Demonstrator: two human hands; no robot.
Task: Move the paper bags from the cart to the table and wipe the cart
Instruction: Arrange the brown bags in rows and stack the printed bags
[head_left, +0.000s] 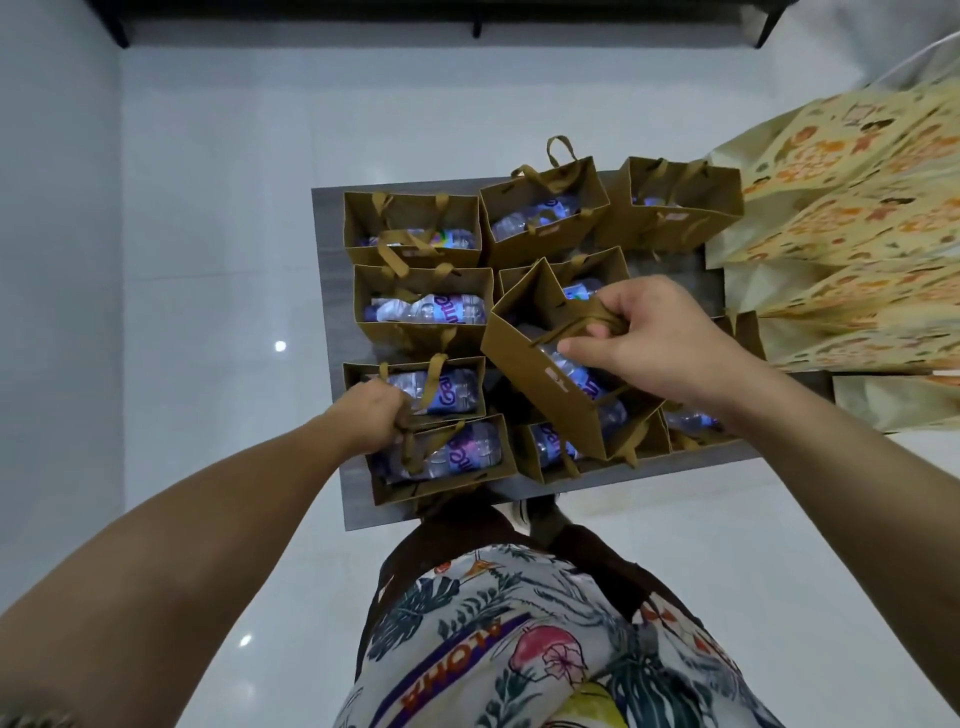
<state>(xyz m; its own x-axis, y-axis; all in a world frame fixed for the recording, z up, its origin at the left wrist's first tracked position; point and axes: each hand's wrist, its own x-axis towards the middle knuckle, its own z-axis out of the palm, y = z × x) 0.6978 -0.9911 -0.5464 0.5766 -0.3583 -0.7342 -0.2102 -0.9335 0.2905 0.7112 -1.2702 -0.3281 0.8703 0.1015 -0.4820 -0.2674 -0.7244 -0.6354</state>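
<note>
Several brown paper bags with ribbon handles and water bottles inside stand on a grey cart top (332, 364). My right hand (660, 343) grips the handles of one tilted brown bag (540, 364), which is lifted above the others near the middle. My left hand (371, 415) grips the handles of the front-left bag (447, 467), which stands on the cart. More bags fill the back row (410, 223) and the right side.
Cream bags with an orange pattern (852, 249) lie stacked to the right of the cart. White glossy floor (208, 260) surrounds the cart. A dark piece of furniture (467, 15) runs along the top edge. My patterned shirt fills the bottom.
</note>
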